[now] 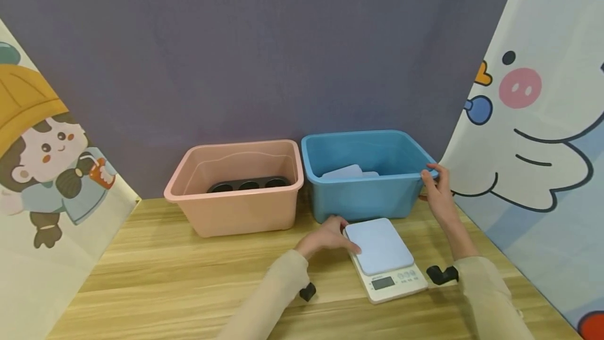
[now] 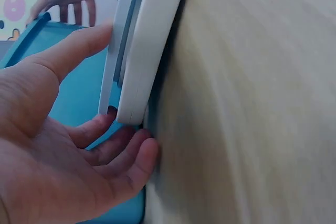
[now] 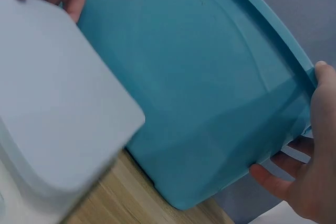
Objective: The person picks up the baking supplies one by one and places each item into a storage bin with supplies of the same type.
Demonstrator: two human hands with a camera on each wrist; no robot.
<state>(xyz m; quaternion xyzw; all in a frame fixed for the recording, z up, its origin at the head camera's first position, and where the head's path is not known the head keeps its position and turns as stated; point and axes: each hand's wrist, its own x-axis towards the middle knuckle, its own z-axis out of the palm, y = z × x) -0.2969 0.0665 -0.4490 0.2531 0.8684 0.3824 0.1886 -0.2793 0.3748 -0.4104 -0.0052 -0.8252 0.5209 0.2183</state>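
A white kitchen scale [image 1: 379, 248] lies on the table in front of the blue plastic bin [image 1: 363, 195], its display and buttons towards me. My left hand [image 1: 327, 237] grips the scale's far left corner. In the left wrist view the thumb [image 2: 79, 51] lies on the weighing plate and the fingertips curl at the edge and base. At the bin's front right corner, my right hand [image 1: 441, 195] holds the rim. The right wrist view shows its thumb at the rim and the fingers [image 3: 270, 182] along the bin's side wall.
Left of the blue bin stands a pink bin [image 1: 240, 214] with a dark tray with round cups [image 1: 248, 185] inside. Pale flat objects [image 1: 343, 172] lie in the blue bin. Behind both rises a grey wall [image 1: 245, 56]; printed panels flank the wooden table [image 1: 165, 287].
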